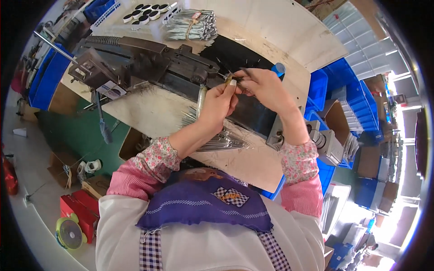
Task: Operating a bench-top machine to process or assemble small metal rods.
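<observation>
My left hand [219, 103] is closed in a pinch at the end of a dark metal machine [190, 63] on the bench. A white and yellowish wrap [232, 83] covers a fingertip there. Right beside it, my right hand [264, 88] has its fingers pressed together around a small dark, bristle-like piece [245, 73]. The fingertips of both hands nearly meet, and whatever the left one grips is hidden. Below my left wrist, many thin looped metal wires [221, 141] lie on the bench.
A tied bundle of twisted wires [192, 26] lies at the back, beside a white tray [135, 28] of black-topped round pieces. A blue cap-like object [278, 69] stands beyond my right hand. Blue crates [337, 79] are stacked at the right. A motor-like grey unit [327, 147] sits by my right forearm.
</observation>
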{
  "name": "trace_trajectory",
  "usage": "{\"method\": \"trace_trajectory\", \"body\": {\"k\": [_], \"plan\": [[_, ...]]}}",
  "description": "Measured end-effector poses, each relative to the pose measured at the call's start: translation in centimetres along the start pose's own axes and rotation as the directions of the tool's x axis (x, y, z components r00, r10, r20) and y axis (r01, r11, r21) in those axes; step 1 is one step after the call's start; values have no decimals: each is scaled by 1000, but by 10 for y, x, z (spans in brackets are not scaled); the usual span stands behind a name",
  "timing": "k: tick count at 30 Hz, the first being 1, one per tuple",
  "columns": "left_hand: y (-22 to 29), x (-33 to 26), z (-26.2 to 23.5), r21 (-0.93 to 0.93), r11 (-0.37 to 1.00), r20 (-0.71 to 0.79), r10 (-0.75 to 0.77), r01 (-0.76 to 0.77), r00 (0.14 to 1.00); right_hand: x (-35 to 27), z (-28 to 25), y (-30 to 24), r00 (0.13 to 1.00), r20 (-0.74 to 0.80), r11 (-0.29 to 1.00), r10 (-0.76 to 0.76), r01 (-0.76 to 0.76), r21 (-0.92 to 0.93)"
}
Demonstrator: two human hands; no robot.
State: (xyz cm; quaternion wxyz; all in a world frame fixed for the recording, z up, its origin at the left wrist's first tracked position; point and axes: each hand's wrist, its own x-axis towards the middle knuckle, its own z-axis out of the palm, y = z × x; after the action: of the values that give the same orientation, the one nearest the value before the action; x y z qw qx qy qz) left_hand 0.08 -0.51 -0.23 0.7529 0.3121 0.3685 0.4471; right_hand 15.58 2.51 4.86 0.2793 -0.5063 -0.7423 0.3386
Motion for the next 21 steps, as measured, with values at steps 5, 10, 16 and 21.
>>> {"method": "trace_trajectory", "body": {"k": [5,10,16,21], "plan": [[2,4,-12,109,993,95,-50,39,994,0,-24,-10,959,135,904,251,-282,322],[2,7,5,-118,988,319,-55,97,946,9,-31,-12,893,322,854,314,-414,315],[37,1,-6,-637,686,305,-195,352,932,-7,-49,-26,964,-243,760,112,-241,-604],[29,1,-7,-701,640,290,-145,313,946,-22,17,-45,945,-110,773,-309,183,-607]]}}
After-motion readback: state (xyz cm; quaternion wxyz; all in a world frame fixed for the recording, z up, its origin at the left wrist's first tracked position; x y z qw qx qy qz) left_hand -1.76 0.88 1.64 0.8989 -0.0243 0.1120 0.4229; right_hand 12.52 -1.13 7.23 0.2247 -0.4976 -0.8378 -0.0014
